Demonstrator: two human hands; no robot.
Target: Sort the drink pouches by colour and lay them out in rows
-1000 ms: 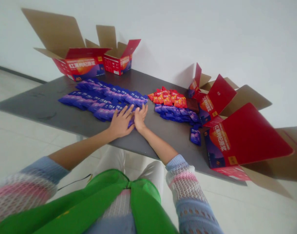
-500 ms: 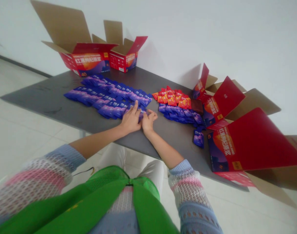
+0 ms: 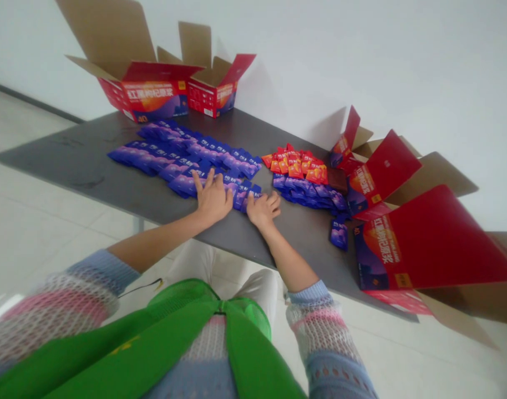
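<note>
Two overlapping rows of blue-purple sachets lie on the dark grey table: a back row point(image 3: 216, 151) and a front row point(image 3: 153, 159). With fingers spread, my left hand point(image 3: 213, 198) rests over the front row near its right part. My right hand point(image 3: 264, 209) is at that row's right end, thumb by the last sachet point(image 3: 252, 192), fingers apart and slightly bent. Neither hand grips a sachet. Right of my hands, several red-orange sachets point(image 3: 295, 164) lie behind a heap of blue sachets point(image 3: 312, 194). One blue sachet point(image 3: 339, 235) lies apart, nearer the table's front edge.
At the back left of the table point(image 3: 87, 185) stand a large red carton point(image 3: 153, 102) and a smaller one point(image 3: 212, 101), flaps up. More open red cartons point(image 3: 386, 249) line the right side. A dark brown block point(image 3: 337, 180) sits beside the red sachets. A white wall rises behind.
My hands have moved apart: the left shifted left over the front row, the right slightly right. The fingers have spread, and more sachets show between the hands.
</note>
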